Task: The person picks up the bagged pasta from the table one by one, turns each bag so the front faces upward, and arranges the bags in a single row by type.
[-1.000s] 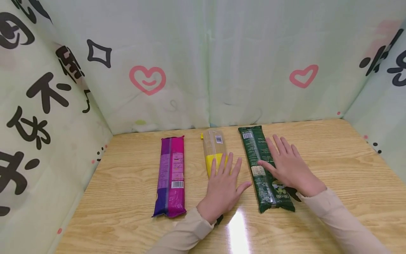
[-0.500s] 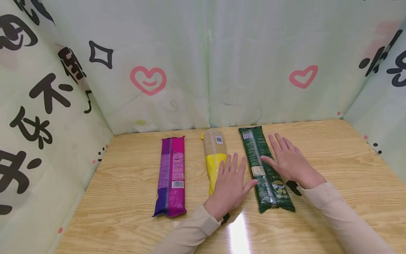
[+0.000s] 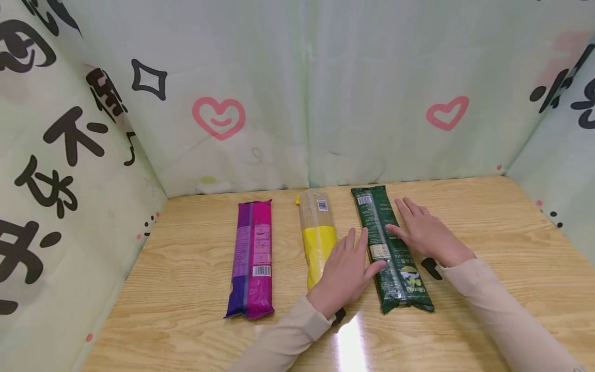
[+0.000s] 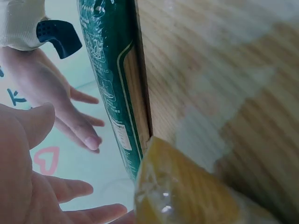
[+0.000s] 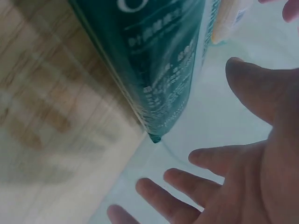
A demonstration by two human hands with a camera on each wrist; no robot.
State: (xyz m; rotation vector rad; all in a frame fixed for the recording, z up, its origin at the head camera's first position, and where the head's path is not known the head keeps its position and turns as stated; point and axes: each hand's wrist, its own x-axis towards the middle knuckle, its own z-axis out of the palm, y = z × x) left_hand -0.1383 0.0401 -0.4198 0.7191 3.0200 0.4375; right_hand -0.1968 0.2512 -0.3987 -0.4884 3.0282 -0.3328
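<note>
A dark green plastic packet (image 3: 381,227) of long, flat shape lies on the wooden table, slightly slanted. My right hand (image 3: 429,232) hovers along its right side, fingers spread and holding nothing, the thumb over the packet. In the head view my left hand (image 3: 346,271) is between the green packet and a yellow and clear packet (image 3: 318,243), covering the latter's near right part. The left wrist view shows the left fingers (image 4: 74,189) extended, with the green packet's side (image 4: 110,70) beyond. In the right wrist view the right fingers (image 5: 163,200) are apart from the packet.
A purple and pink packet (image 3: 251,258) lies to the left on the wooden table (image 3: 176,279). A printed cloth wall (image 3: 288,93) stands along the table's back edge, with more cloth at both sides.
The left hand has shifted right, from over the yellow packet toward the green one, uncovering more of the yellow. The right hand has drawn slightly off the green packet. The packets stay in place.
</note>
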